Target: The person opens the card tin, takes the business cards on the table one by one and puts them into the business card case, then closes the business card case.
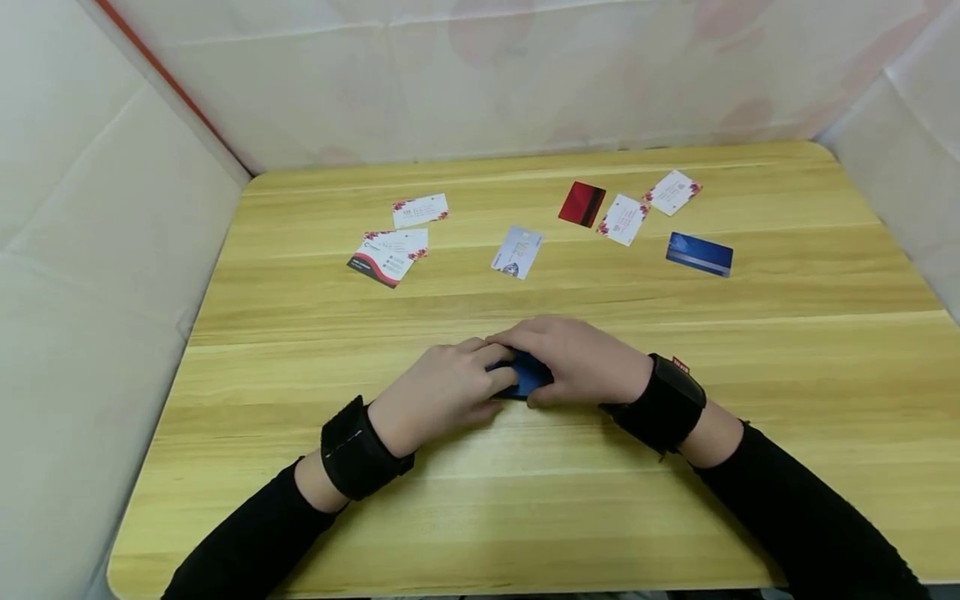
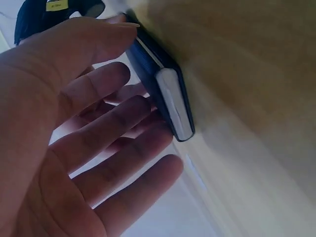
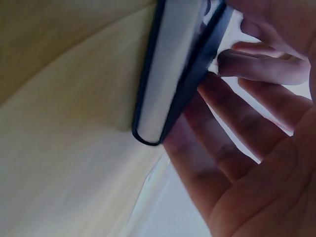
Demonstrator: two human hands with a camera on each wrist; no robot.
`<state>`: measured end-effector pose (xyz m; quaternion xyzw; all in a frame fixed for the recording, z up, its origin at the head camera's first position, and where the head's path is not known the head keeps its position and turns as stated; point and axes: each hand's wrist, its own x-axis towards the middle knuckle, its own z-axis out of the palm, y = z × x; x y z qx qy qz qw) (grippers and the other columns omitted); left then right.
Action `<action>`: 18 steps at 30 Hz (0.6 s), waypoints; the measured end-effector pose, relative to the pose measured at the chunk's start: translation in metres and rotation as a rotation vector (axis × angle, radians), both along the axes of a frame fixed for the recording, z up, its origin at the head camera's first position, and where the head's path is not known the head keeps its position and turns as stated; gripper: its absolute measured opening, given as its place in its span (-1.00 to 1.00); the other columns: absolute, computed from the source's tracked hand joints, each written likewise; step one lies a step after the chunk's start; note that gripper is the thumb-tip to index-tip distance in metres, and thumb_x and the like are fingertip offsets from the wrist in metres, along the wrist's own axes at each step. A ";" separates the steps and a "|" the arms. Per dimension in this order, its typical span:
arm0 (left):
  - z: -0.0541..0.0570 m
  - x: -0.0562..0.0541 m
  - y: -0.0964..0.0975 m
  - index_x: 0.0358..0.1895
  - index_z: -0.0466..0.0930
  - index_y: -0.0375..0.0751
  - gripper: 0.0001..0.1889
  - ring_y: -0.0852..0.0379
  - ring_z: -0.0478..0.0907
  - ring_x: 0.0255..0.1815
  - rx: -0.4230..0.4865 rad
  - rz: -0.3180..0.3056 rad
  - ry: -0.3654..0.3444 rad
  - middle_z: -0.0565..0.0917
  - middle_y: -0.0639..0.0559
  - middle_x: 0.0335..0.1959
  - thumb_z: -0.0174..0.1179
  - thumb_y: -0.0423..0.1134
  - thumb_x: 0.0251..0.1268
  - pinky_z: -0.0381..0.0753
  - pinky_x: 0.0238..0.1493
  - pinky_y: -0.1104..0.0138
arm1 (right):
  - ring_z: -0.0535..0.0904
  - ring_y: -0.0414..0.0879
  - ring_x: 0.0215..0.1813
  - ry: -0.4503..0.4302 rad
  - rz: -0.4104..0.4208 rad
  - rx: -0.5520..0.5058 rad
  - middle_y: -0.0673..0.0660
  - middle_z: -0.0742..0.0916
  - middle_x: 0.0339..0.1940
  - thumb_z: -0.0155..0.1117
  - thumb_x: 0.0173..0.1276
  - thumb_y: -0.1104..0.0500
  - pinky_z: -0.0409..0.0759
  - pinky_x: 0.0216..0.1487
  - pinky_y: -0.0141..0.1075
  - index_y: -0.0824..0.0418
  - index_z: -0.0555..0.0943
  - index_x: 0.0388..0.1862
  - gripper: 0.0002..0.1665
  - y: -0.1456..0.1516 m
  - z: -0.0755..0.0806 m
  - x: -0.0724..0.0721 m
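A small dark-blue booklet (image 1: 531,375), thick with pale page edges, lies on the table between the two hands. My left hand (image 1: 446,392) holds it from the left, its fingers over the cover and its thumb by the near edge. From the right, my right hand (image 1: 581,358) spans the booklet, fingers at the far edge and thumb at the near one. In the right wrist view the cover (image 3: 197,64) stands slightly apart from the pages (image 3: 165,74). The left wrist view shows the booklet's end (image 2: 175,103) beside the left fingertips. Much of the cover is hidden by the hands.
Beyond the hands lie a silver card (image 1: 517,252), a red card (image 1: 582,204), a blue card (image 1: 699,254) and several white flowered cards (image 1: 624,220). A black-and-red-edged card (image 1: 381,262) overlaps another at left. Pale cloth walls (image 1: 480,83) border the wooden table (image 1: 300,358).
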<state>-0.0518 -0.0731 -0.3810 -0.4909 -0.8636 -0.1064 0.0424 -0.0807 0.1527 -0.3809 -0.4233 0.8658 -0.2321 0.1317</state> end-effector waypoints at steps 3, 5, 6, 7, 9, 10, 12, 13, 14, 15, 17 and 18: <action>-0.001 0.001 0.000 -0.22 0.70 0.01 -0.93 0.11 0.60 0.03 -0.002 -0.014 0.030 0.66 0.04 0.01 0.31 -0.21 0.26 0.67 -0.20 0.26 | 0.53 -0.12 0.19 -0.009 0.007 0.024 -0.02 0.65 0.21 0.62 0.06 0.07 0.50 0.22 -0.12 0.03 0.46 0.41 -0.10 -0.001 0.001 0.001; -0.002 0.002 0.000 -0.24 0.70 0.00 -0.94 0.10 0.59 0.05 -0.005 -0.023 0.054 0.67 0.04 0.00 0.29 -0.23 0.27 0.66 -0.12 0.25 | 0.52 -0.12 0.16 -0.009 0.011 0.037 -0.02 0.65 0.20 0.62 0.05 0.06 0.51 0.19 -0.12 0.03 0.45 0.41 -0.09 -0.001 0.002 0.001; -0.002 0.003 0.000 -0.24 0.70 -0.01 -0.94 0.09 0.58 0.07 -0.003 -0.031 0.061 0.67 0.03 0.00 0.29 -0.24 0.27 0.65 -0.06 0.25 | 0.52 -0.12 0.15 -0.010 0.014 0.043 -0.03 0.65 0.19 0.63 0.05 0.05 0.51 0.18 -0.13 0.03 0.45 0.41 -0.08 -0.001 0.002 0.001; -0.003 0.003 0.000 -0.24 0.70 -0.02 -0.94 0.08 0.57 0.09 -0.001 -0.038 0.063 0.67 0.02 0.00 0.28 -0.25 0.27 0.64 -0.01 0.24 | 0.52 -0.13 0.15 -0.011 0.017 0.048 -0.03 0.65 0.18 0.63 0.04 0.04 0.51 0.18 -0.13 0.03 0.45 0.41 -0.08 -0.001 0.002 0.001; -0.005 0.004 0.000 -0.25 0.70 -0.03 -0.94 0.07 0.57 0.08 0.008 -0.052 0.071 0.67 0.00 -0.02 0.27 -0.28 0.27 0.62 0.03 0.24 | 0.52 -0.13 0.14 -0.008 0.024 0.052 -0.03 0.65 0.17 0.63 0.04 0.03 0.51 0.17 -0.12 0.04 0.45 0.41 -0.07 0.000 0.001 0.002; -0.005 0.005 0.001 -0.25 0.69 -0.04 -0.94 0.07 0.58 0.06 0.007 -0.058 0.082 0.67 0.00 -0.03 0.26 -0.28 0.28 0.63 0.01 0.25 | 0.52 -0.12 0.15 -0.006 0.030 0.050 -0.03 0.65 0.18 0.63 0.04 0.03 0.51 0.19 -0.12 0.04 0.45 0.41 -0.07 0.000 0.001 0.002; -0.006 0.007 0.002 -0.23 0.66 -0.05 -0.94 0.09 0.59 -0.05 -0.011 -0.071 0.127 0.67 -0.01 -0.08 0.22 -0.30 0.34 0.66 -0.14 0.29 | 0.52 -0.13 0.18 0.006 0.048 0.039 -0.05 0.65 0.19 0.61 0.04 0.05 0.50 0.22 -0.12 0.03 0.47 0.40 -0.10 0.000 -0.001 0.001; -0.007 0.008 0.003 -0.21 0.64 -0.05 -0.94 0.10 0.60 -0.10 -0.029 -0.076 0.161 0.67 -0.01 -0.09 0.19 -0.30 0.37 0.66 -0.22 0.31 | 0.53 -0.12 0.18 0.016 0.057 0.027 -0.05 0.66 0.18 0.60 0.04 0.06 0.50 0.23 -0.12 0.03 0.49 0.39 -0.12 -0.001 -0.001 0.002; -0.008 0.010 0.004 -0.18 0.62 -0.05 -0.93 0.10 0.61 -0.15 -0.048 -0.082 0.195 0.67 -0.01 -0.11 0.17 -0.30 0.40 0.66 -0.30 0.32 | 0.53 -0.12 0.19 0.027 0.065 0.016 -0.05 0.66 0.19 0.59 0.04 0.07 0.49 0.24 -0.12 0.03 0.50 0.37 -0.14 -0.001 -0.002 0.002; -0.008 0.011 0.005 -0.15 0.59 -0.05 -0.92 0.10 0.62 -0.19 -0.070 -0.088 0.229 0.67 -0.02 -0.10 0.14 -0.31 0.42 0.65 -0.38 0.33 | 0.53 -0.13 0.19 0.037 0.072 0.006 -0.07 0.66 0.18 0.58 0.05 0.08 0.49 0.25 -0.12 0.02 0.51 0.36 -0.17 0.000 -0.003 0.001; -0.009 0.014 0.007 -0.10 0.55 -0.06 -0.91 0.09 0.63 -0.24 -0.108 -0.097 0.282 0.68 -0.04 -0.09 0.10 -0.32 0.46 0.62 -0.48 0.34 | 0.54 -0.13 0.20 0.057 0.083 -0.021 -0.07 0.67 0.17 0.57 0.05 0.11 0.49 0.26 -0.11 0.02 0.55 0.32 -0.21 0.000 -0.003 0.001; -0.009 0.014 0.007 -0.09 0.54 -0.06 -0.90 0.07 0.63 -0.24 -0.118 -0.100 0.295 0.68 -0.06 -0.06 0.10 -0.33 0.46 0.61 -0.50 0.34 | 0.54 -0.13 0.20 0.064 0.084 -0.028 -0.08 0.67 0.17 0.56 0.05 0.12 0.49 0.26 -0.11 0.02 0.55 0.31 -0.23 0.000 -0.004 0.001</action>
